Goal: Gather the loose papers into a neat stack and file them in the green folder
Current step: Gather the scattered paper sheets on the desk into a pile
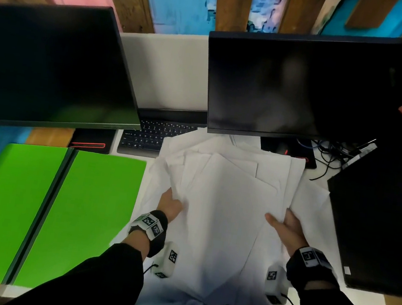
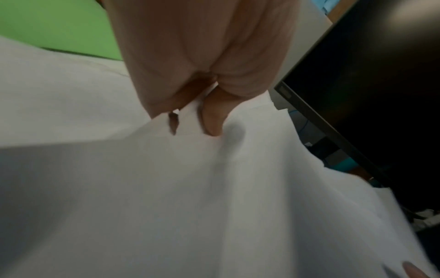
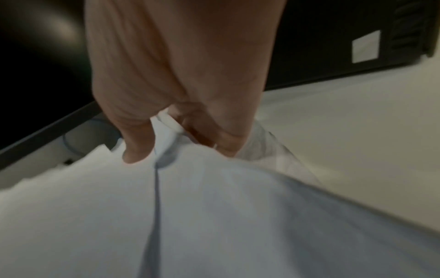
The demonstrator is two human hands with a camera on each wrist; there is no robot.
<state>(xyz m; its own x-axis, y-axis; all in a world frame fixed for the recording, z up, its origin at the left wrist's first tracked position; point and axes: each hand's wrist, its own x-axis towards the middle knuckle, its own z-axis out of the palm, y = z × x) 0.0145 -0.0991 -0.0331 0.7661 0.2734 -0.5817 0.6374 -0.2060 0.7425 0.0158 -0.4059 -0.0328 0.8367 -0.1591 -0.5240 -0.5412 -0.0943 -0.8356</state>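
Both hands hold the papers (image 1: 225, 194) by the side edges, just above the bench: the left hand (image 1: 169, 206) pinches the left edge and the right hand (image 1: 287, 229) pinches the right edge, thumbs on top. Papers like these look light, thin and floppy, and the sheets sit crooked, so they may slide apart. Holding both sides seems best, with the green folder (image 1: 45, 208) open just to the left.

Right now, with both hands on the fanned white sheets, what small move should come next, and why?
Probably square them: the left hand and right hand pinch opposite sides of the loose white paper sheets, whose far edges are staggered. The open green folder lies flat to the left, ready afterwards.
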